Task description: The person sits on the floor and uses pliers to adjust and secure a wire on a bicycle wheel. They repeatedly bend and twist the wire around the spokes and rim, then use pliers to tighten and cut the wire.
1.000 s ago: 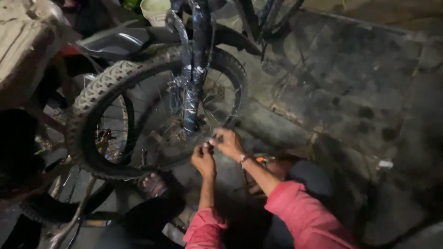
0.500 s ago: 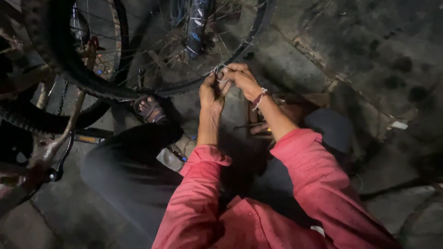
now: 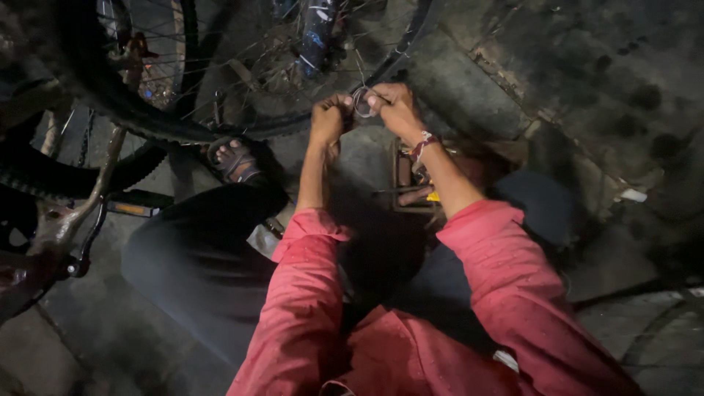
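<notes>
Head view, looking down: both hands up at the bicycle wheel (image 3: 220, 132), a small wire ring (image 3: 362, 101) pinched between them. Left hand (image 3: 328, 121) curls tight on its left edge, right hand (image 3: 396, 108) nips the right with thumb and forefinger. Ring faces the camera. Below the wrists, an open tool box (image 3: 418, 187) holds dim tools.

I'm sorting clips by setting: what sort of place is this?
Probably a roadside or yard bicycle repair spot, after dark. Bicycle wheels stand close together on stained paving, and an open toolbox sits under the hands.
</notes>
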